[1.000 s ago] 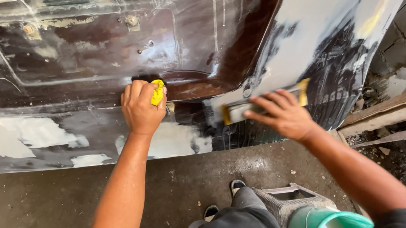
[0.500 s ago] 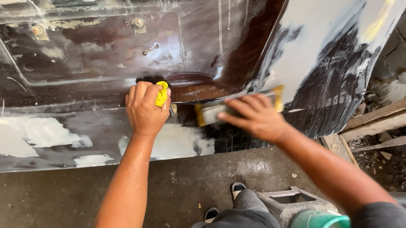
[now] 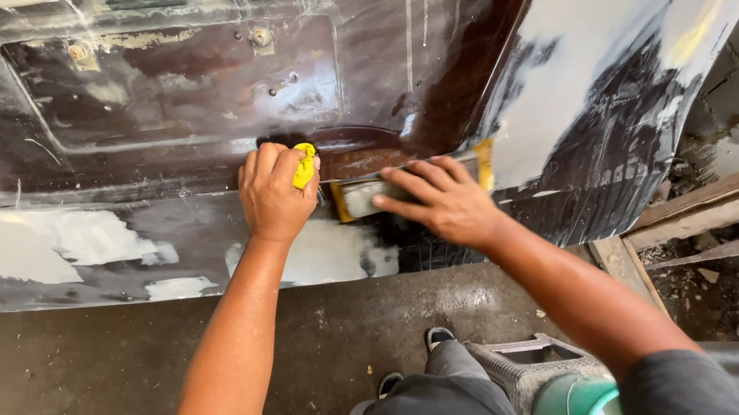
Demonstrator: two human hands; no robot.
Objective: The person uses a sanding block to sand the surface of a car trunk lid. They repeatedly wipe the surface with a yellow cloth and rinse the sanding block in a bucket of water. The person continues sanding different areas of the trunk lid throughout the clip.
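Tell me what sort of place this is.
Probably a car body repair shop, or a yard used as one. A wet, dark car panel carries white filler patches; the right hand presses a sanding block on it, the left hand grips a yellow cloth over bare concrete floor.

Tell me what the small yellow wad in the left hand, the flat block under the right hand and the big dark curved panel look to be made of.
Yellow wad in the left hand: soft, crumpled, probably cloth or sponge.
Flat block under the right hand: rigid, yellow-edged with a grey face, likely a sanding block; material unclear.
Dark curved panel: glossy wet sheen, scuffed, with matte white patches like body filler; seemingly painted metal.
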